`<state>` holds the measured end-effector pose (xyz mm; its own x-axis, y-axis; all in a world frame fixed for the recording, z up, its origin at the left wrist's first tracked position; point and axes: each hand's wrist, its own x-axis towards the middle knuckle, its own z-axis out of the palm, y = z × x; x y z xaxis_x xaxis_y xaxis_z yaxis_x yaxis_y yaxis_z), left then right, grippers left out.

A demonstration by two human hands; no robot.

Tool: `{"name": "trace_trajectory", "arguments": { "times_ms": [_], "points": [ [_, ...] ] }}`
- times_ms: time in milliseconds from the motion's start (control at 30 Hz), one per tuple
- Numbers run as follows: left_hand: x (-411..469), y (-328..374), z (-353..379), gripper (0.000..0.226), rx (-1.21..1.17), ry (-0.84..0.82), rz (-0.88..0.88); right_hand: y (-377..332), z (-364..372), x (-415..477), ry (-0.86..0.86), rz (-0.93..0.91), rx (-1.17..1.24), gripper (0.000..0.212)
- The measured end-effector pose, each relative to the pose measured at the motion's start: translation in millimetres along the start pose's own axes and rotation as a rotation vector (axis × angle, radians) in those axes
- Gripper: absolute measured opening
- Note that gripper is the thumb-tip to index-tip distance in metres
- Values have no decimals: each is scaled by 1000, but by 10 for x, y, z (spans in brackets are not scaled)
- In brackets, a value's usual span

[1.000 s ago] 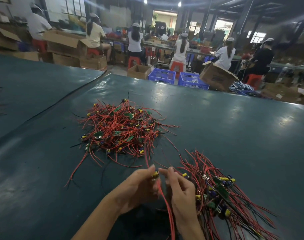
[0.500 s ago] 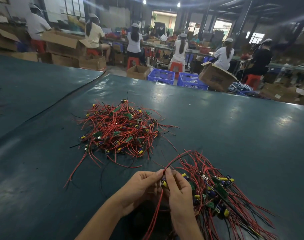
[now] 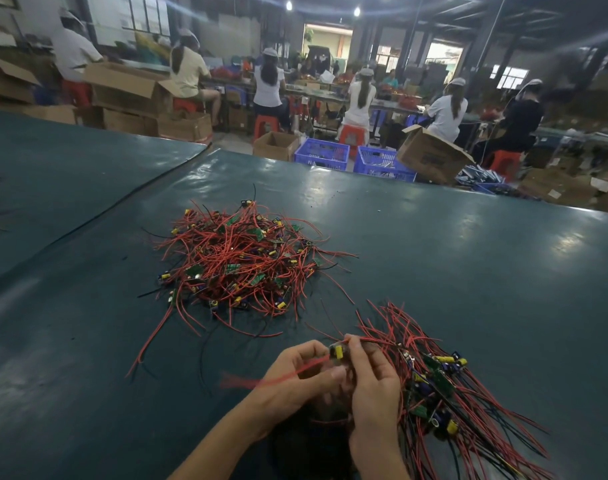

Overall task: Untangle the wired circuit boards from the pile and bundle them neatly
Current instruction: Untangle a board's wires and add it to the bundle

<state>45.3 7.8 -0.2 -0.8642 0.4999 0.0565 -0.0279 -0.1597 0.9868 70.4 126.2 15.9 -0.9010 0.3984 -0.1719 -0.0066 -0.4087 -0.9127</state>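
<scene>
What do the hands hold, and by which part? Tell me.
One wired board: left hand and right hand both pinch its board end with their fingertips; its blurred red wire trails left.

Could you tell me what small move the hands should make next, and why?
Probably lay the wired board onto the sorted bundle, wires aligned with the rest. Both the left hand and right hand pinch it clear of the tangled pile, its red wire trails free, and the bundle lies beside the right hand.
</scene>
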Motion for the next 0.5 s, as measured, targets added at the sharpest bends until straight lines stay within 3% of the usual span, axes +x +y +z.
{"name": "trace_trajectory", "arguments": {
  "times_ms": [100, 267, 367, 500],
  "points": [
    [4, 5, 58, 30, 31, 77, 61, 57, 48, -22, -39, -30, -53, 26],
    [46, 25, 41, 49, 43, 181, 43, 74, 63, 4, 35, -29, -1, 25],
    [47, 59, 40, 50, 120, 154, 65, 9, 7, 55, 131, 1, 83, 26],
    [45, 104, -34, 47, 53, 204, 84, -123, -166, 155, 182, -21, 290, 17]
  ]
}}
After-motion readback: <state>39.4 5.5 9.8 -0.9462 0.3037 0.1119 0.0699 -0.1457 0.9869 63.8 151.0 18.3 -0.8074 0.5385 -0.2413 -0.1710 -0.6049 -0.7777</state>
